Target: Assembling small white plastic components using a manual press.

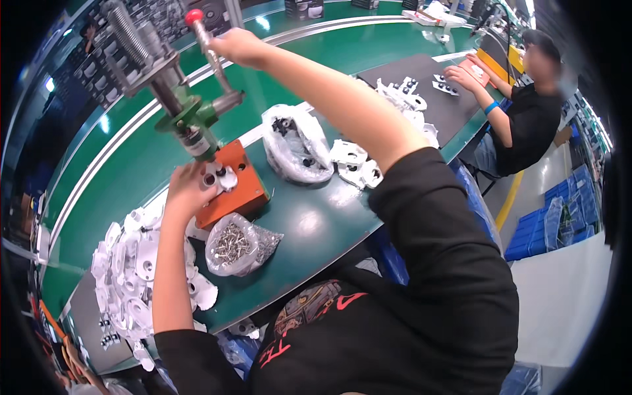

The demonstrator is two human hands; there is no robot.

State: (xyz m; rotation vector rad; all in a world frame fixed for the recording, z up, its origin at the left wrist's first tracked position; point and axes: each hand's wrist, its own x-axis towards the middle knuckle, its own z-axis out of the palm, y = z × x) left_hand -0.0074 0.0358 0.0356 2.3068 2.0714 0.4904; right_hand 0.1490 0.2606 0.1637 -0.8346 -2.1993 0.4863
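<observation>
My right hand (238, 47) is wrapped round the metal lever (214, 64) of a green hand-operated arbor press (191, 118), just below its red ball knob (194, 18). Under the press ram lies an orange fixture block (247, 187) with round holes. On that block my left hand (187, 191) holds a small white plastic part (227, 179), its fingers closed at the part's near left side. A dark round piece (221, 170) shows on the part, right below the ram tip. Whether the ram touches it, I cannot tell.
A clear bag of screws (232, 245) sits before the block. White plastic parts (135, 276) are heaped at left; more white parts (355, 163) lie right of a bag with black pieces (296, 145). Farther right, a co-worker (536, 112) works at the green bench (309, 224).
</observation>
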